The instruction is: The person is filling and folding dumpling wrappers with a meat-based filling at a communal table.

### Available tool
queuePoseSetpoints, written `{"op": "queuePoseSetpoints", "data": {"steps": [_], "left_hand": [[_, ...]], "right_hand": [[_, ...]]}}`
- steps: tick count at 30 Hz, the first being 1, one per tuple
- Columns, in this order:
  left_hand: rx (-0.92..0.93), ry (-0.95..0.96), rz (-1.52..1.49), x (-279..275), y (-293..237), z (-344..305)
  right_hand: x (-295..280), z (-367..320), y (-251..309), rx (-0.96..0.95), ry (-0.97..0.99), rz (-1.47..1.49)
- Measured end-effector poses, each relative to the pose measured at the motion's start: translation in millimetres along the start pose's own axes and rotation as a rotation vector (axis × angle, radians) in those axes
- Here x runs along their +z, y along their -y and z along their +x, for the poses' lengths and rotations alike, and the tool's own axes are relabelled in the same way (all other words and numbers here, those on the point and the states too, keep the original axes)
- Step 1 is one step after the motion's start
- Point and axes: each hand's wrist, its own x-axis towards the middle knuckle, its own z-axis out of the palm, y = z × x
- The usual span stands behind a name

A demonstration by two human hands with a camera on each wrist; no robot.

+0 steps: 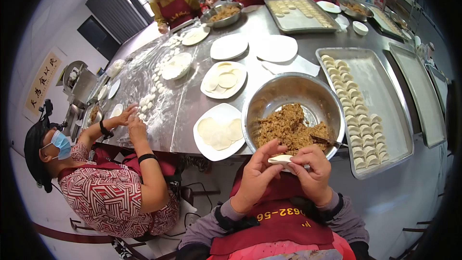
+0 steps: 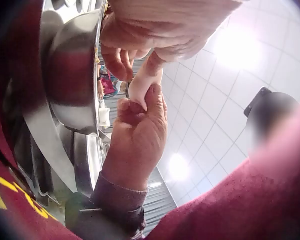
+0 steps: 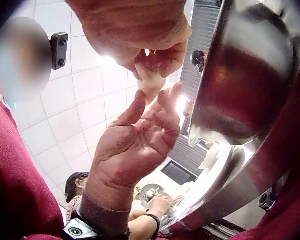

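Note:
A folded dumpling (image 1: 281, 159) is held between my two hands, just above the near rim of the large steel bowl (image 1: 248, 110). My left hand (image 1: 257, 177) pinches one end with thumb and fingers. At the other end, my right hand (image 1: 314, 173) pinches the edge. In the left wrist view the pale dumpling (image 2: 141, 89) spans the gap between the fingers of both hands. Behind the hands, brown minced filling (image 1: 288, 127) lies in the bowl, with a dark utensil (image 1: 320, 138) resting in it.
Right of the bowl, a metal tray (image 1: 399, 130) bears rows of folded dumplings (image 1: 353, 101). Left of it stand plates of round wrappers (image 1: 216, 132). A seated person (image 1: 110, 183) works at the floured table (image 1: 178, 120) on my left; others stand at the far side.

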Motion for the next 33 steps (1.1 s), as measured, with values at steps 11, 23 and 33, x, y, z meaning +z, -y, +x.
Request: {"op": "queuePoseSetpoints", "data": {"steps": [11, 23, 33], "left_hand": [[0.080, 0.198, 0.156, -6, 12, -2], [0.016, 0.076, -0.091, -1, 12, -1], [0.093, 0.171, 0.241, 0, 7, -3]], "right_hand": [[8, -5, -2, 0.114, -0.021, 0.037], [6, -3, -1, -0.086, -0.002, -0.098], [3, -7, 0, 0.033, 0.037, -0.048]]}}
